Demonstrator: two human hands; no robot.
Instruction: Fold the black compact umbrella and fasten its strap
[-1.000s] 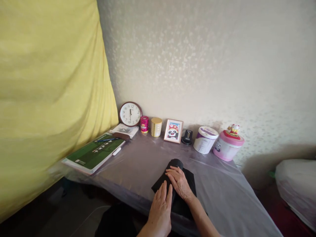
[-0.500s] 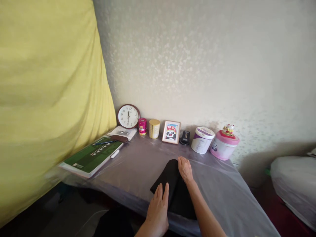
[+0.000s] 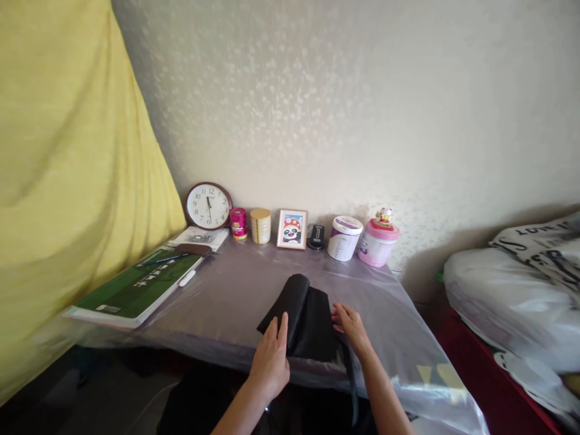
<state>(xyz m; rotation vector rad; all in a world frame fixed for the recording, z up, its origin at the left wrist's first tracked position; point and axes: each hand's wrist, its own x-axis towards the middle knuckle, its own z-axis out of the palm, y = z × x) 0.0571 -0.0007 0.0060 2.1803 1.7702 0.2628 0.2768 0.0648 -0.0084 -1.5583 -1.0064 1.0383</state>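
A black folded piece (image 3: 312, 329), cloth or leather, lies at the table's front edge. Its left part is folded over in a rounded flap, and a dark strap (image 3: 351, 386) hangs down over the edge at its right. My left hand (image 3: 270, 356) rests on the left flap with its fingers stretched out. Close by the right border of the black piece is my right hand (image 3: 351, 326), its fingers apart and slightly bent. Whether its fingertips touch that border I cannot tell.
Along the wall stand a clock (image 3: 209, 205), a pink can (image 3: 238, 223), a yellow tin (image 3: 260, 226), a picture frame (image 3: 292, 229), a black object (image 3: 316, 237), a white tub (image 3: 344, 238) and a pink tub (image 3: 378, 244). A green book (image 3: 140, 284) lies left.
My right hand has come off the top of the black piece to its right side. More of its right part and the strap now show. The view has shifted right.
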